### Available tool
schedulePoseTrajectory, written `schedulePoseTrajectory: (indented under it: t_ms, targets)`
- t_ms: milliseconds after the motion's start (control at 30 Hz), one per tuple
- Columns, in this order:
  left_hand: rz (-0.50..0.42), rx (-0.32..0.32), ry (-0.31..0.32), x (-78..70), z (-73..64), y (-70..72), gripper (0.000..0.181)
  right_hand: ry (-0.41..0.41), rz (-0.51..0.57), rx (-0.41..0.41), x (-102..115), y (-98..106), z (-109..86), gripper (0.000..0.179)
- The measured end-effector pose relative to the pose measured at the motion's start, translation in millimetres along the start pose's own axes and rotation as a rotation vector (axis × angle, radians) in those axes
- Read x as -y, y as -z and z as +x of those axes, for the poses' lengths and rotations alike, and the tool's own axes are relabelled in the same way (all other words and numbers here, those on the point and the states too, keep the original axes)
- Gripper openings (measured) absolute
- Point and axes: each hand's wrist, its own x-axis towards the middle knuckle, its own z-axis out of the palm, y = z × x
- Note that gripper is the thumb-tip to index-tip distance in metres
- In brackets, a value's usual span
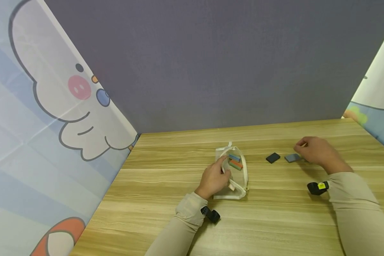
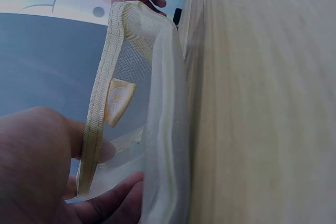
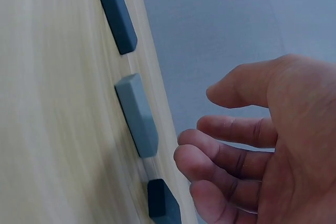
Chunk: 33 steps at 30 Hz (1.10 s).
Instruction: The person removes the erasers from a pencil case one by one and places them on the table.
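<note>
My left hand [image 1: 212, 177] holds the edge of a white mesh zip pouch [image 1: 225, 196] between thumb and fingers, and the pouch mouth gapes. Inside lie a blue block [image 1: 234, 157] and an orange-and-green piece [image 1: 235, 164]. A small orange-and-white tag [image 2: 119, 100] shows at the pouch edge in the left wrist view. My right hand [image 1: 316, 152] hovers over the table at the right, fingers loosely bent and nothing between them. Near it are a grey block [image 3: 137, 116] and a dark block [image 3: 164, 203], with another dark block [image 1: 273, 158] to the left.
The wood-grain table [image 1: 147, 185] meets a grey upright panel [image 1: 230, 64] at the back. A cartoon-printed curtain [image 1: 44, 142] hangs along the left, with a similar one at the right. Each wrist carries a small black camera.
</note>
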Motion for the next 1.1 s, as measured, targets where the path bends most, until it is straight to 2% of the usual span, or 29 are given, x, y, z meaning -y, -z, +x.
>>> schedulePoseTrajectory:
  t_ms: [1100]
  targets:
    - [-0.008,0.005,0.0,-0.5,0.1,-0.2,0.056,0.081,0.033,0.039,31.4,-22.8,4.2,0.039]
